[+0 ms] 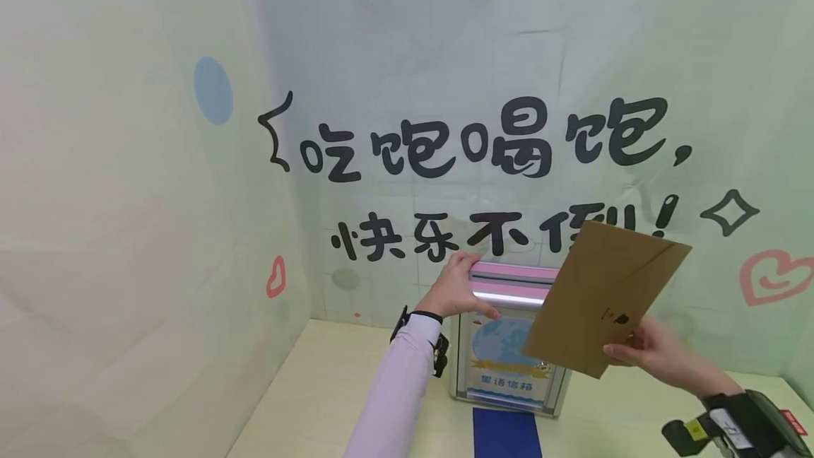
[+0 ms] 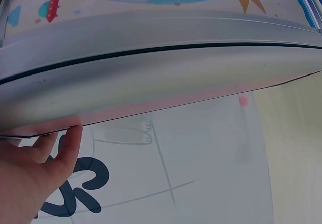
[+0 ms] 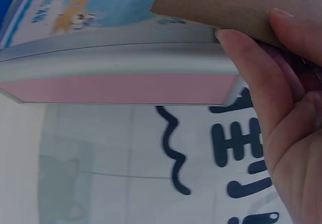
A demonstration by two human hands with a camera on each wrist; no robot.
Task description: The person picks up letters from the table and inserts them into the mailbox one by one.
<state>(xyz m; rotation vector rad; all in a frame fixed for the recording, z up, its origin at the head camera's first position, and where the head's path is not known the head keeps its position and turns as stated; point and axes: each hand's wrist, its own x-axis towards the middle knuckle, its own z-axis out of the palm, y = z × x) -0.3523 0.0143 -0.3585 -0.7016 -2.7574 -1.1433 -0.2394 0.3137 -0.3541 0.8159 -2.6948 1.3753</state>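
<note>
A letter box point(image 1: 502, 345) with a pink top, a slot, a silvery frame and a blue globe picture stands upright on the table. My left hand point(image 1: 451, 288) holds its upper left corner, thumb on the front and fingers over the top. In the left wrist view those fingertips touch the box's pink top edge. My right hand point(image 1: 658, 355) pinches a brown paper envelope point(image 1: 604, 288) by its lower right edge, thumb in front. Tilted, the envelope hangs before the right part of the box and hides it. A small dark mark shows on the paper.
A dark blue flat piece point(image 1: 506, 433) lies on the pale table point(image 1: 305, 401) in front of the box. Behind rises a wall covering point(image 1: 381, 55) with large black characters. Another wall point(image 1: 127, 232) closes off the left side.
</note>
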